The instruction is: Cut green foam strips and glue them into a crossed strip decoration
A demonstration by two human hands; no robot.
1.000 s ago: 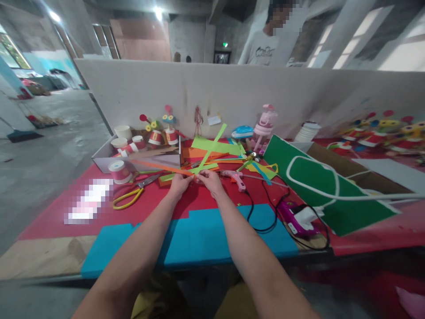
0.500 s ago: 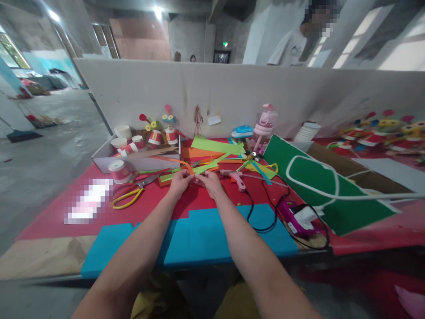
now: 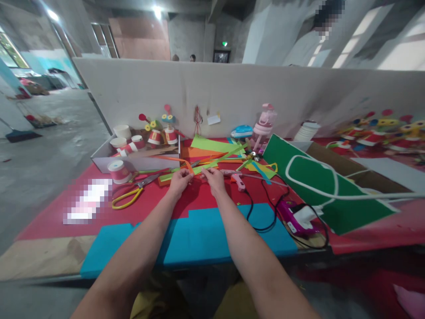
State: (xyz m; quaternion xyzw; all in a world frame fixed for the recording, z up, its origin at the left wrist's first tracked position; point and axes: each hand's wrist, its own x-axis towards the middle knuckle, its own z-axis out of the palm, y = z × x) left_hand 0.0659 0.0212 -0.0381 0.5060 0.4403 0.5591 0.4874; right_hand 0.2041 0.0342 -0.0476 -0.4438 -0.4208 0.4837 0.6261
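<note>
My left hand (image 3: 181, 181) pinches the end of a narrow orange paper strip (image 3: 188, 165), which bends near the fingers and runs off to the left. Just beside it, the fingers of my right hand (image 3: 214, 179) are closed on a yellow-green paper strip (image 3: 232, 152) that slants up to the right. A small gap separates the hands. Right of my right hand lies a pink glue gun (image 3: 238, 181) with a black cord. Yellow-handled scissors (image 3: 128, 198) rest on the red table cover (image 3: 159, 201) to the left.
Blue sheets (image 3: 212, 235) line the front edge. A white box (image 3: 136, 164) of paper cups and decorated cup figures stands back left. To the right are a purple power strip (image 3: 295, 217) and a green board (image 3: 312, 181) with a white cable. A person (image 3: 303, 46) stands behind the partition.
My hands have moved apart; the right hand has shifted slightly right, and the yellow-green strip has moved up and right with it. The person behind the partition has moved right.
</note>
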